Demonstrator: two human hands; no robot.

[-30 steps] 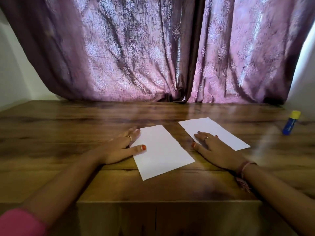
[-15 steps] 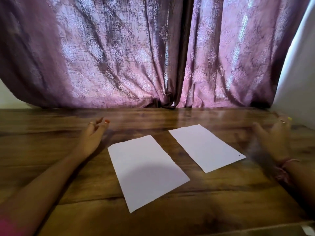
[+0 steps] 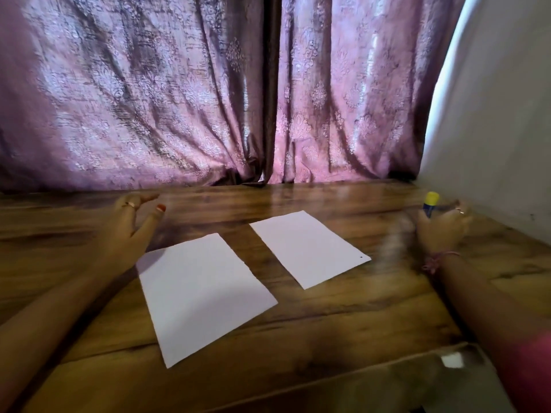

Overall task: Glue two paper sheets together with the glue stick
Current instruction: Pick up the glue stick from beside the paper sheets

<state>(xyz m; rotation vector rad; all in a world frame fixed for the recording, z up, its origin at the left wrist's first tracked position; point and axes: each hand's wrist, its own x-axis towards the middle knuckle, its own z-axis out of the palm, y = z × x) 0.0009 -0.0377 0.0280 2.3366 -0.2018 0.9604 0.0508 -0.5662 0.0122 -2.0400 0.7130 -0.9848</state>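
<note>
Here, near to far: larger white paper sheet (image 3: 202, 296) flat on brown wooden desk (image 3: 328, 317), lower centre. Smaller white paper sheet (image 3: 308, 247) just beyond, apart from first. Left hand (image 3: 134, 225) relaxed, fingers spread, holding nothing, centre left. Right hand (image 3: 441, 226) blurred at right edge, fingers apparently curling round upright blue glue stick with yellow cap (image 3: 430, 204); firm grasp unclear.

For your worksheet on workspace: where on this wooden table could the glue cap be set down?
Bare wood lies between the two white paper sheets, and ahead of them toward the purple curtain. It is crowded by the right hand at the blue glue stick.
</note>
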